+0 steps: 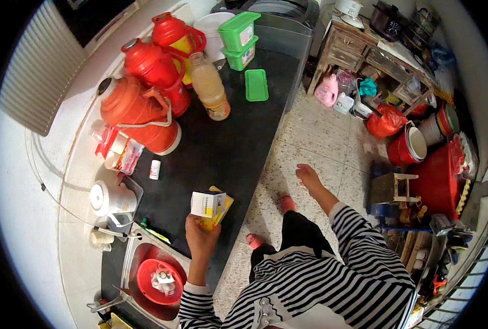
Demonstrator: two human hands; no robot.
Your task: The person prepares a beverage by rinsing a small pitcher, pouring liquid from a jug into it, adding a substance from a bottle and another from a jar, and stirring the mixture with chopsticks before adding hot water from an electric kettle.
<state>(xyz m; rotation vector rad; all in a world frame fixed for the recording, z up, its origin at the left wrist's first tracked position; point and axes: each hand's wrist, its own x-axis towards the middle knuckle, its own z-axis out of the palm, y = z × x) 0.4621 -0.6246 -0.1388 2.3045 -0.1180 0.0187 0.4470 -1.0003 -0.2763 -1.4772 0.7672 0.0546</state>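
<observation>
My left hand [203,234] grips a small white carton [208,204] with printing on it, above the black countertop [223,156]. A yellow packet or box [223,207] shows behind the carton in the same hand; part of it is covered. My right hand [308,176] hangs over the speckled floor at my side, fingers loosely curled, with nothing visible in it. On the counter beyond my left hand stands a small white bottle [155,170]. A green toothpaste-like tube [153,231] lies by the sink edge, left of my wrist.
Red thermos flasks [145,111] and a plastic bottle [210,88] line the wall side. Green tubs [240,41] and a green lid [256,85] sit farther back. A red basin [160,263] is in the sink [131,257]. Buckets [408,144] and a stool [386,187] stand right.
</observation>
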